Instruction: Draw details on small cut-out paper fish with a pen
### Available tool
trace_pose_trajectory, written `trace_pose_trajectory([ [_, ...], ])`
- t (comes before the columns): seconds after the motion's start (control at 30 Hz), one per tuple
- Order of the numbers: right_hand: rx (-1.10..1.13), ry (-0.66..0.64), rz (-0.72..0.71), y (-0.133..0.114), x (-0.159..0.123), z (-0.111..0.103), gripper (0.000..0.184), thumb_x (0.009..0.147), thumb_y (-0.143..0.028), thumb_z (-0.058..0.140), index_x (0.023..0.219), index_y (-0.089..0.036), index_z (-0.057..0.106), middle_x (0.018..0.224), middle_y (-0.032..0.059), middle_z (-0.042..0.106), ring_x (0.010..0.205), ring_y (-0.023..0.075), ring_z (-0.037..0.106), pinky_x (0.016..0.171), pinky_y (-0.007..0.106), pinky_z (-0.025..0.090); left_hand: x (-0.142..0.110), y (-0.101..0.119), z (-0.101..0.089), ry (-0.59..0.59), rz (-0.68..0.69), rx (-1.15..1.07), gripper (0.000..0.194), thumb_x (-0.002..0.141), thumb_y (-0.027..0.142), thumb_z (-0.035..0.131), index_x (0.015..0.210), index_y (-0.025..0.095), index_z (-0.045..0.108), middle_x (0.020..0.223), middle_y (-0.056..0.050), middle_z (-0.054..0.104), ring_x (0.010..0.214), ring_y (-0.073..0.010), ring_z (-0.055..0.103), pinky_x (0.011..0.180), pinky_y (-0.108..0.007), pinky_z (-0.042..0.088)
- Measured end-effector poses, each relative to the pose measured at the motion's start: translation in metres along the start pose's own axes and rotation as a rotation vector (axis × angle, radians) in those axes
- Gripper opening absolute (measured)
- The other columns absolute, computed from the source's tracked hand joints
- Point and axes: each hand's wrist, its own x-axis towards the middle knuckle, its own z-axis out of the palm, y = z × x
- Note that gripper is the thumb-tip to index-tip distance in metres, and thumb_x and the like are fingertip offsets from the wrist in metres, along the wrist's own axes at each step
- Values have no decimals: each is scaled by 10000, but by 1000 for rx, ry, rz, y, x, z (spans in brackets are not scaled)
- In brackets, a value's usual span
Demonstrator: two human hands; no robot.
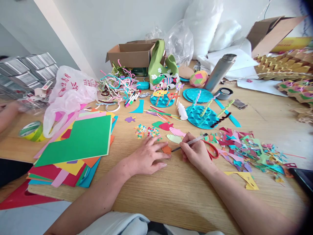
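Fingers spread, my left hand (146,156) lies flat on the table and touches a small orange paper cutout (166,149) at its fingertips. My right hand (195,151) is closed around a pen (197,139), whose dark tip points at the cutout's right edge. Just beyond are paper fish: a pale green fish (174,138), a pink fish (177,131) and a red fish (166,126). Piles of tiny paper dots (153,132) lie above my left hand. Red-handled scissors (213,150) rest partly hidden behind my right hand.
Coloured paper sheets (83,137) are stacked at left, near a tape roll (30,129). Paper scraps (249,147) spread at right. Blue discs with pipe cleaners (202,116), a steel flask (220,72) and a cardboard box (130,54) stand behind. Another person's arm (8,114) shows at far left.
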Motion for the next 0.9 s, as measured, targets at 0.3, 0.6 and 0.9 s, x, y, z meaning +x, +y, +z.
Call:
trace_pose_trajectory([
  [0.3,15,-4,6,1,1,0,171,768,-249,571,674,-253,429,430,-65,515,315,126,500,320,214,334,-1,-1,1,4,2,-1,335,930,378,612,1252,306,668,1484,-57,485,1417,-353,306,1173,-618,193],
  [0.6,14,2,6,2,0,0,168,773,-244,567,673,-250,433,425,-65,504,311,121,492,318,212,341,0,0,0,-2,-3,-1,330,928,373,613,1245,305,672,1483,-59,487,1420,-360,302,1170,-626,197],
  [0.9,158,133,-151,-6,-5,1,232,805,-319,626,650,-246,469,466,-54,503,350,118,471,350,241,404,-1,0,1,26,7,6,324,928,383,614,1234,302,680,1492,-96,434,1426,-366,277,1169,-619,198],
])
